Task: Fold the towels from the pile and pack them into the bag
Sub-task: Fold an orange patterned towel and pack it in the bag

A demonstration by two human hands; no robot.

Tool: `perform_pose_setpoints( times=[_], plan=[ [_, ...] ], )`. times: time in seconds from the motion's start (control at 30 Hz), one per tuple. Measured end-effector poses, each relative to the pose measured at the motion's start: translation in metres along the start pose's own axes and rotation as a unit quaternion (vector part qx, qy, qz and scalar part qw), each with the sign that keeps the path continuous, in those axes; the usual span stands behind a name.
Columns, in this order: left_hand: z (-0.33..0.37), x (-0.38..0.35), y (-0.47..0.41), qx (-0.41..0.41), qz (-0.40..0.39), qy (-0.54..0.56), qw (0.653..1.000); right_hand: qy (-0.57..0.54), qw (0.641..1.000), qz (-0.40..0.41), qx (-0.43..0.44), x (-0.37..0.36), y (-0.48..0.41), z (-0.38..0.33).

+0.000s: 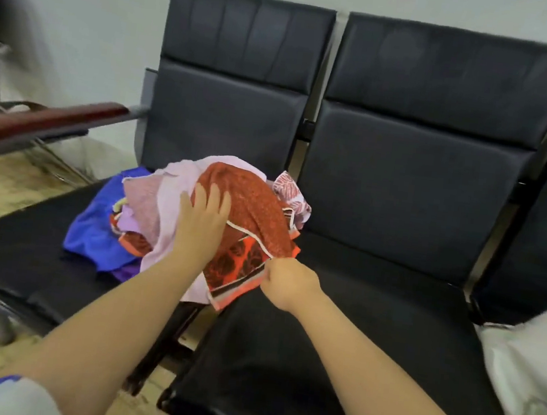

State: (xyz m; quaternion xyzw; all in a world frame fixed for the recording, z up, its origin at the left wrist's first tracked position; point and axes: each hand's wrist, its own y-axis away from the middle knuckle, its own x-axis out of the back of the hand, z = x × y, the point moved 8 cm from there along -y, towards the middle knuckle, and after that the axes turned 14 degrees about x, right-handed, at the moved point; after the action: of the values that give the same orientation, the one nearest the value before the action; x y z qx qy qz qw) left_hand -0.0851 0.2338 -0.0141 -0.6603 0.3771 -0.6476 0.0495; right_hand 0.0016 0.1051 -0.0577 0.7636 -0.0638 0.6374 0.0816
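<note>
Head-worn view, forward and down, close above black seats (335, 335).

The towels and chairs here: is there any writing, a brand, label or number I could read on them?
None can be read.
The red patterned towel that the right hand pinches at its edge, with the left hand laid on top, shows only leaf-like shapes and stripes.
The pink-and-white cloth behind it bears marks too blurred to tell as letters.
The black chairs and the white bag show no label.
</note>
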Motion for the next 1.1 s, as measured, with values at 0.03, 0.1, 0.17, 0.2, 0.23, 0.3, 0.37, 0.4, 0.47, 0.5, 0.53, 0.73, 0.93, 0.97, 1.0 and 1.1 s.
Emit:
perform_pose_setpoints(
  times=[0.03,0.1,0.17,0.2,0.23,0.3,0.37,0.4,0.47,0.5,0.53,0.73,0.93,0.97,1.0,1.1],
  plan=[
    [-0.009,-0.007,-0.006,0.0,-0.013,-0.008,1.0,-0.001,1.0,-0.007,0.006,-0.006,-0.003,-0.006],
    [-0.02,-0.022,-0.012,0.0,-0.031,-0.021,0.999,0.001,1.0,-0.009,0.022,-0.014,-0.008,-0.016],
    [-0.024,-0.025,-0.021,0.014,-0.021,0.028,0.999,-0.019,0.999,-0.013,0.028,-0.021,-0.01,-0.019],
    [-0.026,-0.017,-0.025,0.03,0.004,0.072,0.997,-0.045,0.999,-0.004,0.026,-0.022,-0.011,-0.02],
    [-0.026,-0.005,-0.026,0.058,0.019,0.128,0.99,-0.094,0.995,0.014,0.015,-0.022,-0.013,-0.02],
    [-0.015,0.02,-0.016,0.081,0.045,0.193,0.977,-0.291,0.951,0.1,-0.036,-0.013,-0.014,-0.017],
    [0.025,0.04,0.001,0.03,-0.065,0.271,0.96,-0.538,0.815,0.198,-0.086,-0.008,-0.013,-0.01],
    [0.051,0.051,0.019,-0.002,-0.088,0.312,0.946,-0.63,0.74,0.22,-0.083,-0.008,-0.014,-0.006],
    [0.083,0.064,0.047,-0.002,-0.109,0.315,0.943,-0.74,0.623,0.249,-0.049,0.0,-0.01,0.003],
    [0.087,0.07,0.055,-0.006,-0.111,0.365,0.924,-0.765,0.586,0.264,-0.045,0.005,-0.002,0.01],
    [0.092,0.074,0.062,-0.026,-0.116,0.416,0.902,-0.768,0.574,0.281,-0.053,0.009,0.007,0.02],
    [0.126,0.072,0.109,-0.098,-0.131,0.543,0.824,-0.659,0.632,0.395,-0.104,0.045,0.09,0.111],
    [0.099,0.008,0.085,0.233,-0.174,0.555,0.779,-0.65,0.625,0.432,0.017,0.126,0.15,0.146],
    [0.108,0.0,0.081,0.223,-0.229,0.54,0.779,-0.649,0.627,0.43,0.032,0.137,0.156,0.148],
    [0.126,-0.004,0.081,0.172,-0.314,0.507,0.784,-0.645,0.632,0.428,0.045,0.146,0.163,0.149],
    [0.188,0.02,0.112,-0.084,-0.498,0.441,0.742,-0.628,0.651,0.419,0.077,0.167,0.183,0.15]
  ],
)
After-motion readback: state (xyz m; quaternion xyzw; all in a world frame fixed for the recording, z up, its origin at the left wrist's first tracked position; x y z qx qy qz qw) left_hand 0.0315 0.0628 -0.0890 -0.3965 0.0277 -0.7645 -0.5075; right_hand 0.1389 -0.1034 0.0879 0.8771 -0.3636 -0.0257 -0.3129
